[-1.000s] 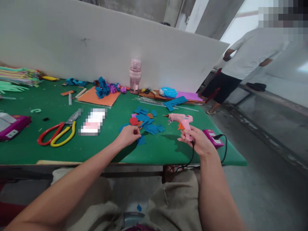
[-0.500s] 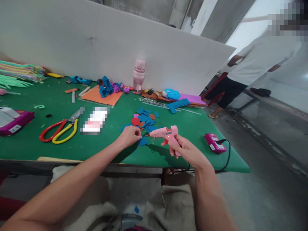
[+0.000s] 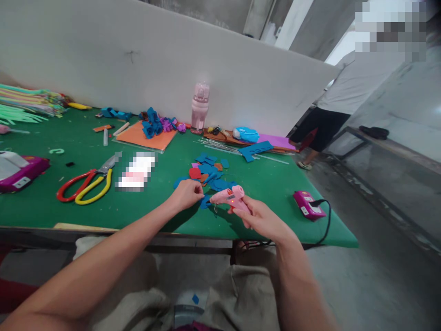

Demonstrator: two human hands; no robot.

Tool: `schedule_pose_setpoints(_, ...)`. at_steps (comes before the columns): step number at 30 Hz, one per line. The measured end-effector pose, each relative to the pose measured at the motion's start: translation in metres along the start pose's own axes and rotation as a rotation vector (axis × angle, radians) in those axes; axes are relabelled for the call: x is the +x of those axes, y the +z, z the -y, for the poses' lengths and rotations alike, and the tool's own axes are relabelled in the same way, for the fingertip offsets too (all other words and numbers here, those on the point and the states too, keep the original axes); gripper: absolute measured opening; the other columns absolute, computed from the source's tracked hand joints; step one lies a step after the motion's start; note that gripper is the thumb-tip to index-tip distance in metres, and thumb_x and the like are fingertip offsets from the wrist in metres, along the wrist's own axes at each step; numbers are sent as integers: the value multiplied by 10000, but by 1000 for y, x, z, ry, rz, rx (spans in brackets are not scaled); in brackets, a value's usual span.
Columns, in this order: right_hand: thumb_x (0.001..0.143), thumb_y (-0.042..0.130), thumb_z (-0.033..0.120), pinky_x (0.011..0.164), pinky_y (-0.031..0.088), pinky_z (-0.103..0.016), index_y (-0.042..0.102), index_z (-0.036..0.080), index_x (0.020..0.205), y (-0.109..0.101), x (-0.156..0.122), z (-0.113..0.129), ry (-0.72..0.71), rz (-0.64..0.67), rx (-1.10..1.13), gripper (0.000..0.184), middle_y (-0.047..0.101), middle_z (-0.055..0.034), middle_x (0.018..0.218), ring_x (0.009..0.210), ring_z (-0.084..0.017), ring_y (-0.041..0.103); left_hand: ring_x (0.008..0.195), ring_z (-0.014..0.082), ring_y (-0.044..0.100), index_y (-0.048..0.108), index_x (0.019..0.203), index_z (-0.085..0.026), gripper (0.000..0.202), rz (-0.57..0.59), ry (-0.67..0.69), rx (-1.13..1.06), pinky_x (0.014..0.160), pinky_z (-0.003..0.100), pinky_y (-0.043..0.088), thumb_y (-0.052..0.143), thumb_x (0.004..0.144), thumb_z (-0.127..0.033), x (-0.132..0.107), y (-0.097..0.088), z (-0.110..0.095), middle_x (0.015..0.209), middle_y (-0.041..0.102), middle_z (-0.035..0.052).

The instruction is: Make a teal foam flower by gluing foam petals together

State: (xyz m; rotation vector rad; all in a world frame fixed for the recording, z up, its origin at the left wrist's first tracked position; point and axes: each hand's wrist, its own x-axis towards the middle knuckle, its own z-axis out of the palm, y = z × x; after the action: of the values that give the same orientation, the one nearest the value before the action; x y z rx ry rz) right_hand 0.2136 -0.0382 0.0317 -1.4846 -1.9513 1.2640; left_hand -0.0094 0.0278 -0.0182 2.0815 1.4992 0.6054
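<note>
My right hand [image 3: 260,216] is wrapped round the grip of a pink hot glue gun [image 3: 229,196], whose small light glows orange-red. The gun's nozzle points left at a small blue cut-out piece [image 3: 206,201]. Thumb and fingers of my left hand [image 3: 186,194] are pinched together on the edge of that piece. Whether the nozzle touches it, I cannot tell. Just beyond both hands lies a loose pile of blue cut-out pieces [image 3: 215,174], with a red piece [image 3: 195,173] and a few orange-brown ones among them.
Red-and-yellow-handled scissors [image 3: 93,184] lie left, near a blurred white rectangle [image 3: 138,170]. A pink bottle [image 3: 200,110] stands against the white board [image 3: 144,69]. A purple power socket [image 3: 308,205] with a black cord sits right. Behind, a person [image 3: 347,92] stands near a bench.
My right hand has brought the glue gun left and slightly down, its nozzle now at the blue piece. My left hand has hardly moved. The person behind has shifted left.
</note>
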Motion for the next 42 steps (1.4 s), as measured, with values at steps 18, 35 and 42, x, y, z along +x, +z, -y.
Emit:
schedule_pose_setpoints(18,802,500,333,541,363,-223,572,168,933,4,4,0,-106,-35,-102,223,561,-9,681,575,-118,457,589,140,538,650,625,-154,118,25,11,59,530,241,323,549,668,-198,1,1,1,620,633,29)
schedule_pose_setpoints(35,832,464,313,622,379,-240,534,151,967,5,4,1,-110,-12,-183,223,542,-3,682,649,-133,484,593,129,535,653,641,-145,117,39,9,81,539,236,327,544,672,-173,0,-1,-3,629,633,23)
schedule_pose_setpoints(42,835,458,322,627,383,-243,537,156,950,5,4,0,-109,-22,-191,217,546,-6,690,665,-138,491,598,132,536,652,637,-149,109,38,13,74,548,239,332,561,675,-195,0,0,-2,630,630,22)
